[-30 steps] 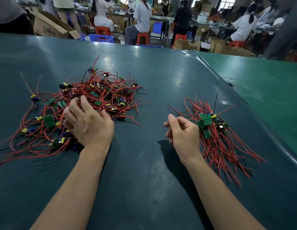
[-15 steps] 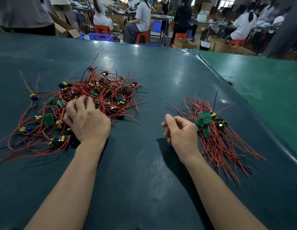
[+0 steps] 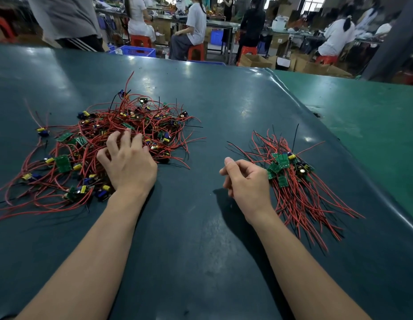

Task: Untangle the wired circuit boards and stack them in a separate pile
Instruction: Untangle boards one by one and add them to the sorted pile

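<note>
Now, step in hand: picking one wired board out of the tangle; a judgement from how the hands lie, since nothing is lifted yet.
Right hand (image 3: 247, 181): nearest, idle over the dark table (image 3: 200, 250), just left of the sorted pile (image 3: 293, 181); fingers loosely curled, thumb up, nothing held; best kept free to receive the board or strip wires off it.
Left hand (image 3: 129, 165): resting on the near right edge of the tangled heap (image 3: 113, 144); fingers spread and bent down into the red wires; whether the tips pinch a wire or board I cannot tell, as the hand's back hides them.
Sorted pile: green boards bunched at its far end, red wires trailing toward the person in rough parallel; well apart from the heap.
Tangled heap: boards with yellow and blue parts scattered through looped red and a few black wires; a loose green board (image 3: 63, 163) lies at the near left, less buried.
How to do it well: likely choose a board at the rim, grip the board itself, not a wire; draw slowly along its wires; let the other hand hold the heap down so neighbours do not ride along.
Risk: a hard tug could tighten loops or strain solder joints.
Beyond: seated workers (image 3: 194, 26) at benches, not involved.
</note>
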Motion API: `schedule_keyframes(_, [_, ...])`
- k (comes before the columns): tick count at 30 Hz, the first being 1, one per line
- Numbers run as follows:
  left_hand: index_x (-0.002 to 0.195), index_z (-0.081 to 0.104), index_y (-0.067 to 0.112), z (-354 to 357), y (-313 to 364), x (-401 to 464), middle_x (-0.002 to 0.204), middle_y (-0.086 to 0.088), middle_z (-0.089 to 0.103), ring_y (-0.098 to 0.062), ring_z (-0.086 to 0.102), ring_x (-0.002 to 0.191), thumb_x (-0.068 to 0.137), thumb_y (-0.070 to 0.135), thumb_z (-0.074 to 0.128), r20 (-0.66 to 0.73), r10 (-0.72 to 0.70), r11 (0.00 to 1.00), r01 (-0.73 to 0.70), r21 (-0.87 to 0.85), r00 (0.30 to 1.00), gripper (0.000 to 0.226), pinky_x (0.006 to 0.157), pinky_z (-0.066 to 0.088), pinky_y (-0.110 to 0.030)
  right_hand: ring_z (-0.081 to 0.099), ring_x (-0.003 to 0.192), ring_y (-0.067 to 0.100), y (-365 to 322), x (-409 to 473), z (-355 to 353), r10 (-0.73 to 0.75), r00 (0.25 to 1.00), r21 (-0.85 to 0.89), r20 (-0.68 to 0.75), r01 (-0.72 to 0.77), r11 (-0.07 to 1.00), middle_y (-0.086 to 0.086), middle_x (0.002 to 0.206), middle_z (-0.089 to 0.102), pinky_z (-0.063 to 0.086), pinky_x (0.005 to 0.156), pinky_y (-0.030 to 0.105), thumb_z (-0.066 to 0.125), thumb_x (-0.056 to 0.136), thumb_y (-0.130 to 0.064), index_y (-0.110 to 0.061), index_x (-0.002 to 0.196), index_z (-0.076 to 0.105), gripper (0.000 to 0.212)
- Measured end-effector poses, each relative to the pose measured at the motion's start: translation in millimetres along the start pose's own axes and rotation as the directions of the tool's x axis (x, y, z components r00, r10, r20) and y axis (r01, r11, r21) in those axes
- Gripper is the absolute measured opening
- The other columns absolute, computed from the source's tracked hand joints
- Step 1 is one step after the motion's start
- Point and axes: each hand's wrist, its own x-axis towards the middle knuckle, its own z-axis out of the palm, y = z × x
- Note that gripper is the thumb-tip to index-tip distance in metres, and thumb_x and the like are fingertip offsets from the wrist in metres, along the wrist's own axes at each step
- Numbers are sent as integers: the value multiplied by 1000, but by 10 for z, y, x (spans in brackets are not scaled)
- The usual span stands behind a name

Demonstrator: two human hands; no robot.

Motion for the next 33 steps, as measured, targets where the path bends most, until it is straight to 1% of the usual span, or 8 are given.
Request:
schedule_keyframes(2, [128, 57, 17, 21, -2, 8, 132, -7, 59, -27, 33, 134, 96, 25, 52, 9, -19, 999, 20, -30, 1000, 32, 102, 22, -48, 48, 44, 14, 1, 0, 5, -2, 1000, -7, 4, 2, 1000, -4, 48, 56, 41, 45, 27, 59, 98, -29, -9, 70, 67, 35])
schedule_keyframes(7, [103, 63, 18, -25, -5, 0, 103, -6, 68, -31, 42, 110, 89, 30, 62, -102, -67, 993, 57, -99, 993, 19, 89, 28, -47, 49, 45, 14, 9, 3, 8, -3, 1000, -10, 3, 3, 1000, -4, 48, 57, 42, 46, 27, 59, 97, -29, -10, 70, 67, 35])
schedule_keyframes(11, [117, 64, 20, -22, 37, -19, 106, -6, 64, -32, 42, 108, 84, 34, 63, -17, -5, 996, 4, -88, 1000, 36, 88, 29, -46, 49, 45, 12, 15, 20, 14, 5, 1000, -1, 8, -5, 1000, -4, 48, 56, 41, 44, 26, 59, 97, -29, -11, 69, 67, 35])
schedule_keyframes(17, [113, 66, 28, -24, 37, -51, 116, -2, 64, -29, 41, 114, 89, 44, 60, 13, 75, 995, -74, -60, 997, 30, 90, 26, -48, 48, 42, 13, 14, 16, 19, 8, 1000, -20, 24, -7, 1000, -4, 48, 57, 41, 45, 26, 59, 97, -30, -14, 66, 66, 35])
schedule_keyframes(23, [115, 66, 33, -54, 54, -80, 114, -4, 55, -30, 37, 112, 91, 29, 60, 68, 97, 995, -96, -22, 993, 25, 90, 25, -47, 47, 42, 13, -7, 9, 16, 25, 999, -7, 22, -25, 1000, -5, 47, 57, 40, 45, 25, 59, 97, -29, -14, 66, 65, 35])
schedule_keyframes(27, [100, 68, 18, -154, 62, -107, 111, -10, 55, -33, 45, 108, 86, 26, 70, -192, 72, 982, -103, -160, 979, 16, 88, 28, -43, 48, 45, 12, -14, 23, 2, 50, 999, 30, 8, -50, 998, -4, 49, 57, 38, 46, 24, 59, 97, -28, -13, 66, 66, 36])
schedule_keyframes(30, [100, 67, 3, -259, 103, -141, 103, -19, 60, -34, 55, 98, 91, 19, 69, -491, 169, 884, -352, -307, 855, 19, 87, 39, -40, 50, 51, 15, -16, 29, 1, 44, 999, 15, 2, -44, 999, -4, 51, 58, 36, 51, 25, 60, 96, -27, -15, 64, 67, 35])
schedule_keyframes(33, [103, 65, -8, -333, 196, -197, 106, -19, 61, -26, 57, 102, 90, 4, 69, -618, 271, 676, -603, -423, 738, 18, 88, 51, -38, 46, 47, 15, -21, 22, 2, 39, 999, 2, 38, -39, 999, -3, 52, 59, 36, 50, 26, 61, 95, -25, -15, 67, 68, 31])
